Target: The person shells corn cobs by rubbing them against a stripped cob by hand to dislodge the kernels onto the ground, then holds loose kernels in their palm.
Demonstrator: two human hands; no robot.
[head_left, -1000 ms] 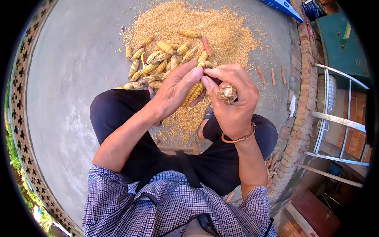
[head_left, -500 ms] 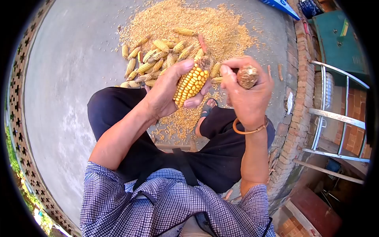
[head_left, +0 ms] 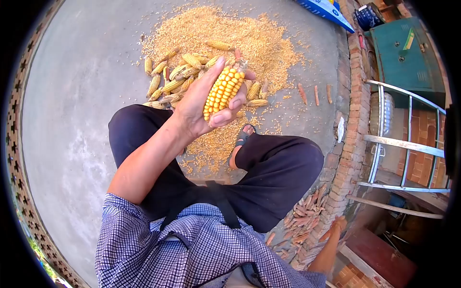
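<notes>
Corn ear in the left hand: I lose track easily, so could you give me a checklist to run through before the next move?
1. Corn ear gripped in left hand: ok.
2. Kernels on its upward side: ok, rows in place.
3. Kernels underneath: cannot tell, hidden.
4. Right hand at the ear: not ok, it is away by the brick edging.
5. Right hand free of any object: cannot tell.
6. Loose kernels lying on the floor: ok.

The shirt [head_left: 163, 245] is blue-and-white checked; the cabinet [head_left: 401, 55], green.
</notes>
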